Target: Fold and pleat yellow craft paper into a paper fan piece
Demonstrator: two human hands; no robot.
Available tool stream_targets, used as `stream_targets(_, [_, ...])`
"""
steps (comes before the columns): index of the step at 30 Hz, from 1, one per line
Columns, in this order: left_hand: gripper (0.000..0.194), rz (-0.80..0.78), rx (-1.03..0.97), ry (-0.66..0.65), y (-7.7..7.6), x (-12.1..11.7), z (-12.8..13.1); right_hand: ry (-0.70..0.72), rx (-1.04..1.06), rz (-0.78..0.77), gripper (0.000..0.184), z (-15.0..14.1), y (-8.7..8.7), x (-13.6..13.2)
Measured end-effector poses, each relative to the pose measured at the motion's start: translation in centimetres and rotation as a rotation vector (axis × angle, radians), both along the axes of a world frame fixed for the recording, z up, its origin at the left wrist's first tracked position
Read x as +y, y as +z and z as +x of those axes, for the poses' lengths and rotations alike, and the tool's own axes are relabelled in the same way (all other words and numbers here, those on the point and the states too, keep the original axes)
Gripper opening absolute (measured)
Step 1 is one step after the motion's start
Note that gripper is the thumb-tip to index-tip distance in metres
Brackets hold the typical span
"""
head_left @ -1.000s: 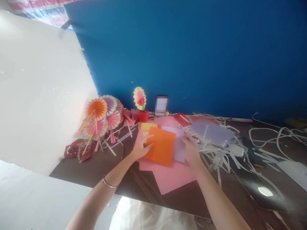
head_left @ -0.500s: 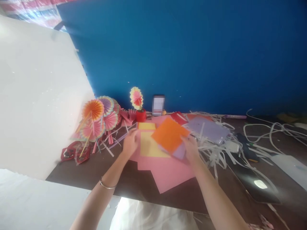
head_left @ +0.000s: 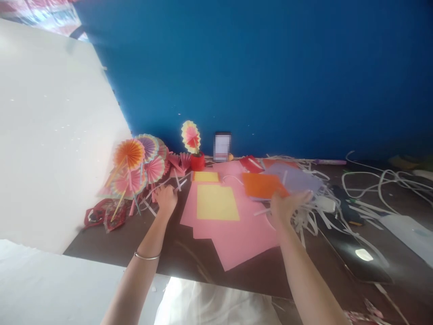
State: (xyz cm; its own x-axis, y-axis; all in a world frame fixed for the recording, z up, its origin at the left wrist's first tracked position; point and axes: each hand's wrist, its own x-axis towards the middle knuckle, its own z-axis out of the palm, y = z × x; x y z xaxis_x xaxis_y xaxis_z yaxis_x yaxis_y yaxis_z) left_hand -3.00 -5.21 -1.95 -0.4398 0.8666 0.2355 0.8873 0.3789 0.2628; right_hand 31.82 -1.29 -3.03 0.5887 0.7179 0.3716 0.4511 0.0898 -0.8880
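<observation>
My right hand (head_left: 287,208) is at the near right corner of an orange paper sheet (head_left: 263,185), its thumb by the sheet and its other fingers stretched out to the right. A lilac edge shows under the orange sheet. My left hand (head_left: 165,198) is on the table left of the paper pile, with bent fingers around thin paper strips (head_left: 181,185); the fingertips are partly hidden. Between the hands a pale yellow sheet (head_left: 217,203) lies flat on large pink sheets (head_left: 233,246). A small yellow folded paper (head_left: 205,176) lies behind it.
Pleated paper fans (head_left: 129,154) stand at the left, by a red plastic packet (head_left: 103,214). A red pot (head_left: 197,161) holds another fan. Lilac sheets (head_left: 294,177), tangled white strips (head_left: 309,221), a dark phone-like slab (head_left: 358,259) and white cables (head_left: 382,180) lie right. A blue wall (head_left: 264,81) rises behind.
My right hand has carried the orange sheet rightward off the yellow sheet, and its fingers have spread. My left hand has moved left from the pink paper's edge to the strips.
</observation>
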Motion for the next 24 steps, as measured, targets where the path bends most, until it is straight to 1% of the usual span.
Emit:
stream_targets(2, [0.026,0.063,-0.022,-0.005,0.3,0.1,-0.2,-0.068,-0.105,0.037,0.078,-0.5,0.3,-0.5])
stream_targets(3, [0.026,0.109,-0.052,-0.012,0.4,0.2,-0.4,-0.069,-0.153,0.053,0.075,-0.9,0.4,-0.7])
stream_targets(5, [0.026,0.228,-0.174,-0.058,0.5,0.4,-0.6,-0.013,-0.222,0.078,0.071,-1.7,0.5,-0.9])
stream_targets(6, [0.026,0.298,-0.259,-0.106,0.5,0.5,-0.6,0.012,-0.246,0.094,0.068,-2.2,0.6,-1.1])
stream_targets(8, [0.025,0.426,-0.449,-0.243,0.5,0.6,-0.4,0.057,-0.288,0.139,0.062,-3.1,0.8,-1.3])
stream_targets(10, [0.024,0.495,-0.619,-0.387,0.5,0.5,0.2,0.120,-0.289,0.186,0.050,-3.9,1.1,-1.6])
stream_targets(12, [0.022,0.496,-0.720,-0.489,0.6,0.2,1.3,0.259,-0.210,0.164,0.034,-4.8,1.4,-2.1])
stream_targets(13, [0.021,0.484,-0.742,-0.531,0.6,0.0,2.0,0.364,-0.143,0.115,0.027,-5.3,1.5,-2.5])
stream_targets(14, [0.020,0.467,-0.748,-0.568,0.6,-0.3,2.7,0.492,-0.058,0.027,0.025,-5.9,1.5,-2.8])
stream_targets(16, [0.019,0.401,-0.740,-0.652,0.6,-0.9,4.1,0.741,0.114,-0.112,0.028,-7.1,1.4,-3.6])
stream_targets(17, [0.019,0.366,-0.732,-0.698,0.5,-1.1,4.8,0.841,0.171,-0.157,0.031,-7.7,1.3,-4.0])
stream_targets(18, [0.019,0.326,-0.713,-0.744,0.4,-1.3,5.3,0.907,0.217,-0.187,0.033,-8.2,1.2,-4.3])
stream_targets(21, [0.019,0.236,-0.666,-0.854,0.2,-1.8,6.4,1.016,0.283,-0.192,0.029,-9.4,1.0,-4.9])
stream_targets(24, [0.020,0.202,-0.637,-0.887,0.1,-2.0,6.7,1.045,0.269,-0.176,0.021,-9.6,1.1,-5.3])
